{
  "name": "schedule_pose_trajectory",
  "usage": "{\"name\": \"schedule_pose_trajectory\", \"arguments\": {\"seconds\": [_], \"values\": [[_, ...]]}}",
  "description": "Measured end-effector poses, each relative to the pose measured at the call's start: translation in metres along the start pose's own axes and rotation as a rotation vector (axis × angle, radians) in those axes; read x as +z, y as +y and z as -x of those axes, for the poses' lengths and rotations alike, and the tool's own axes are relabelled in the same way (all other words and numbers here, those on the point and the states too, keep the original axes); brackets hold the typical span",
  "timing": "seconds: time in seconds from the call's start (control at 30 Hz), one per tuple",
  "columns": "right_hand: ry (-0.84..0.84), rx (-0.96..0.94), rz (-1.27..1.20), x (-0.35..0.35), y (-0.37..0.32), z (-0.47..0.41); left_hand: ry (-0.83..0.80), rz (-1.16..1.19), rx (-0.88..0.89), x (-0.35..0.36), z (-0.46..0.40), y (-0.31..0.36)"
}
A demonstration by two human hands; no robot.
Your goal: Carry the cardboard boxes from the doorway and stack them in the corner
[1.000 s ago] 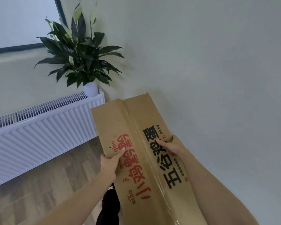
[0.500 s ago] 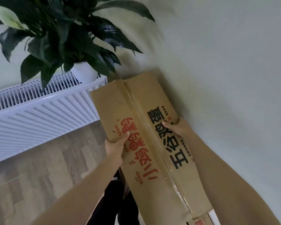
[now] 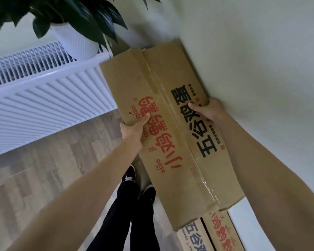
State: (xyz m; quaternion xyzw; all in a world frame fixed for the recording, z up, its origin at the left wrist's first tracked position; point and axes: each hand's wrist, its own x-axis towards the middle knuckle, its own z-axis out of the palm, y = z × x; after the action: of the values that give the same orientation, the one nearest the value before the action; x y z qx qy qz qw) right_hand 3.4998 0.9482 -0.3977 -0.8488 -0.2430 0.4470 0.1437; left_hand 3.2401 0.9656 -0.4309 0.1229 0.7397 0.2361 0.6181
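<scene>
A long brown cardboard box (image 3: 163, 91) with red and black printed characters is held out in front of me, its far end close to the corner where the two walls meet. My left hand (image 3: 133, 130) grips its left edge, thumb on top. My right hand (image 3: 209, 110) grips its right edge beside the wall. Below its near end shows the top of a second cardboard box (image 3: 208, 232) with the same print, its flaps slightly apart.
A white radiator (image 3: 43, 95) runs along the left wall, with a potted plant (image 3: 74, 19) in a white pot on its top by the corner. The pale wall (image 3: 261, 60) is on the right. Wood-look floor (image 3: 43, 165) and my legs and dark shoes (image 3: 134, 187) are below.
The view has tilted down and closed in on the corner; the box has moved forward toward the corner. A second box has come into view below. Both hands keep their grip.
</scene>
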Motion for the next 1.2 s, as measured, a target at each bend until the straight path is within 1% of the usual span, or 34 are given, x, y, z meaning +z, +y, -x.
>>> {"name": "schedule_pose_trajectory", "arguments": {"seconds": [0.1,0.2,0.27,0.4,0.47,0.6,0.67,0.8,0.93,1.0,1.07,1.2], "values": [[0.054,-0.063,0.033,0.003,0.004,0.002,-0.009,-0.01,-0.004,0.001,-0.001,-0.002],[0.174,-0.146,0.019,0.019,0.014,0.006,-0.004,0.0,0.008,0.0,-0.001,-0.002],[0.244,-0.161,0.018,0.026,0.014,0.008,0.017,-0.003,0.016,0.001,0.001,0.0],[0.267,-0.16,-0.004,0.029,0.011,0.003,0.032,-0.013,0.059,0.003,0.001,0.001],[0.303,-0.186,0.061,0.033,0.013,0.002,0.036,-0.035,0.071,0.002,-0.001,0.0],[0.427,-0.258,0.282,0.046,0.009,0.01,0.033,-0.071,0.097,0.004,0.003,0.001],[0.411,-0.277,0.334,0.053,0.007,0.017,0.034,-0.087,0.114,0.006,0.006,0.001],[0.298,-0.298,0.381,0.06,0.008,0.032,0.023,-0.119,0.126,0.003,0.008,0.001],[0.21,-0.294,0.255,0.056,0.002,0.06,-0.018,-0.138,0.133,-0.003,0.013,0.002],[0.164,-0.287,0.212,0.054,-0.004,0.082,-0.041,-0.16,0.146,-0.017,0.018,0.004],[0.167,-0.304,0.207,0.054,-0.016,0.103,-0.042,-0.183,0.146,-0.037,0.022,0.011],[0.224,-0.386,0.222,0.071,-0.049,0.159,-0.099,-0.073,0.169,-0.097,0.046,0.031]]}}
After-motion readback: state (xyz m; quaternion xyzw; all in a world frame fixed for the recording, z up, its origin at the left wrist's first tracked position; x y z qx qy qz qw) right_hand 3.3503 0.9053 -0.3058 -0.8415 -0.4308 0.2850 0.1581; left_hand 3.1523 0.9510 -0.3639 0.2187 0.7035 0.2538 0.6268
